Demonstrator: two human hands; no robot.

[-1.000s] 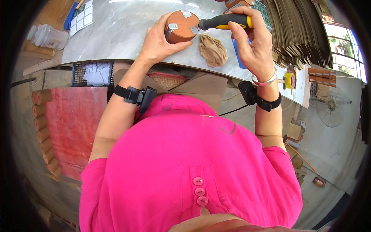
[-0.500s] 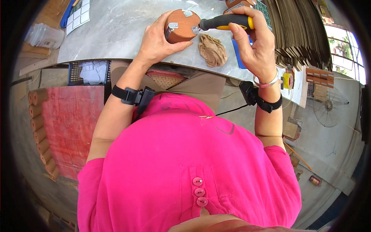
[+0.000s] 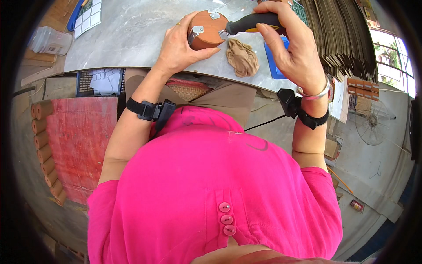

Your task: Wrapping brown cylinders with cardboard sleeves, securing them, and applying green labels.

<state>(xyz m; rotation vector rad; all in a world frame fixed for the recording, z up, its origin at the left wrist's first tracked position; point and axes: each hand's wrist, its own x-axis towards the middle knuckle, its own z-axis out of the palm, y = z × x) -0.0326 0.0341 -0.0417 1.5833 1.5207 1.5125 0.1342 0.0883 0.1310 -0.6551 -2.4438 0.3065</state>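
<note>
My left hand (image 3: 178,50) is closed round the near left side of a round, reddish-brown wooden piece (image 3: 207,31) on the table. Small metal clips (image 3: 198,29) sit at its rim, one at the left, one at the top and one at the right. In my right hand (image 3: 296,53) is a screwdriver (image 3: 255,23) with a black and yellow handle, lying nearly level. Its tip end meets the clip on the right, though the shaft barely shows. A crumpled beige cloth (image 3: 242,58) lies between my hands, just below the screwdriver.
A blue tray (image 3: 274,61) lies beside my right hand. Stacked brown cardboard sheets (image 3: 340,35) stand at the table's right. Far left are a sheet of white squares (image 3: 88,18) and a clear plastic tub (image 3: 50,40). Below the table edge sits a dark crate (image 3: 83,83) holding pale pieces.
My right wrist has swung a little to the right and my grip on the screwdriver handle has turned, covering more of its end. The left hand and the wooden piece have stayed nearly still.
</note>
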